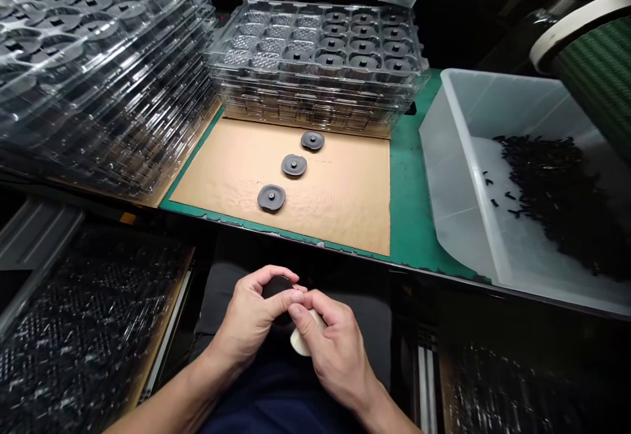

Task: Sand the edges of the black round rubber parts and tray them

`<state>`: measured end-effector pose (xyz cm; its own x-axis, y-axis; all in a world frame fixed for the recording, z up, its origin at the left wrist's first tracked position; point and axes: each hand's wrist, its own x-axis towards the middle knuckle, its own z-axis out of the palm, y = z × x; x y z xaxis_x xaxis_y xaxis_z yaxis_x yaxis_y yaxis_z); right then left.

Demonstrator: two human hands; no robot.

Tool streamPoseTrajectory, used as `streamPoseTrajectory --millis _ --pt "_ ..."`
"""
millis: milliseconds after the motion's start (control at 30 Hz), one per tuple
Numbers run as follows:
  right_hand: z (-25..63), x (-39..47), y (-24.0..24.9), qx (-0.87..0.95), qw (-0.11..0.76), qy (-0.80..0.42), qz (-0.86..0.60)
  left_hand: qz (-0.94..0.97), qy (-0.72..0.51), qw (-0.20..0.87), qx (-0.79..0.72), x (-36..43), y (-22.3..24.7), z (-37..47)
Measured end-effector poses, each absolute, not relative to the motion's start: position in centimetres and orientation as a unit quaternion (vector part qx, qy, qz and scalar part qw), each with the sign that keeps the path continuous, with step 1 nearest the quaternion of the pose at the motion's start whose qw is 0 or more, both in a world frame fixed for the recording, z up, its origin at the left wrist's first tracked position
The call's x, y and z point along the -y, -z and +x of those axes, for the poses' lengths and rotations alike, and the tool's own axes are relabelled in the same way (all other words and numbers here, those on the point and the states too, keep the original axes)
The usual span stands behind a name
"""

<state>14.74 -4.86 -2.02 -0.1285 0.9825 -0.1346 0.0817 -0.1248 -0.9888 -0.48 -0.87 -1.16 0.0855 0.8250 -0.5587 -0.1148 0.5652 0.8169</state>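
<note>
Over my lap, in front of the table edge, both hands meet at the fingertips. My left hand (251, 315) is curled with thumb and fingers closed around a dark rounded disc (277, 287), mostly hidden by the fingers. My right hand (332, 338) is closed on a pale cream piece (300, 343) whose rounded end sticks out below the thumb; its kind is not clear. Beyond the hands, three dark grey oval discs with a small central stud lie in a slanting row: a near disc (271, 197), a middle disc (294, 165) and a far disc (312, 140).
Brown cardboard (345, 204) covers part of the green tabletop (409, 223). Clear compartment trays (315, 85) holding discs are stacked behind, with a taller tray stack (162, 92) at left. A translucent bin (458, 191) of small black pieces (557, 191) stands right.
</note>
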Motion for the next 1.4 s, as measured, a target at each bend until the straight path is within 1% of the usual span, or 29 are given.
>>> streamPoseTrajectory --millis 133,300,533,700,933,1000,1033,1133,1200,1267,1400 --pt "15.1 4.9 2.5 0.489 0.396 -0.565 -0.533 0.253 -0.330 0.712 -0.565 0.2 2.2 -0.8" --pt "15.8 4.9 3.2 0.417 0.394 -0.613 -0.542 0.238 -0.311 0.724 -0.568 0.1 2.5 -1.1" --pt "16.6 4.2 3.0 0.382 0.406 -0.651 -0.515 0.273 -0.289 0.731 -0.555 0.7 1.0 -2.7" --pt "16.4 3.3 2.2 0.383 0.383 -0.686 -0.486 0.269 -0.285 0.740 -0.547 1.0 -0.1 -3.7" --pt "16.3 2.8 1.6 0.384 0.365 -0.706 -0.469 0.267 -0.281 0.746 -0.541 1.2 -1.1 -4.3" --pt "16.4 2.7 1.6 0.416 0.364 -0.681 -0.480 0.346 -0.304 0.689 -0.559 1.6 -1.1 -4.6" --pt "16.5 2.7 1.6 0.443 0.371 -0.658 -0.483 0.414 -0.330 0.633 -0.566 1.9 -1.1 -4.8" --pt "16.8 2.6 1.5 0.528 0.408 -0.590 -0.455 0.594 -0.415 0.406 -0.556 3.4 -1.6 -5.3" --pt "16.8 2.5 1.4 0.561 0.424 -0.577 -0.416 0.632 -0.438 0.319 -0.554 4.4 -2.2 -5.5" --pt "16.7 2.5 1.2 0.581 0.430 -0.570 -0.390 0.632 -0.431 0.298 -0.571 5.3 -2.8 -5.7" --pt "16.0 2.3 1.0 0.609 0.430 -0.553 -0.373 0.622 -0.417 0.303 -0.589 6.1 -3.0 -6.2"
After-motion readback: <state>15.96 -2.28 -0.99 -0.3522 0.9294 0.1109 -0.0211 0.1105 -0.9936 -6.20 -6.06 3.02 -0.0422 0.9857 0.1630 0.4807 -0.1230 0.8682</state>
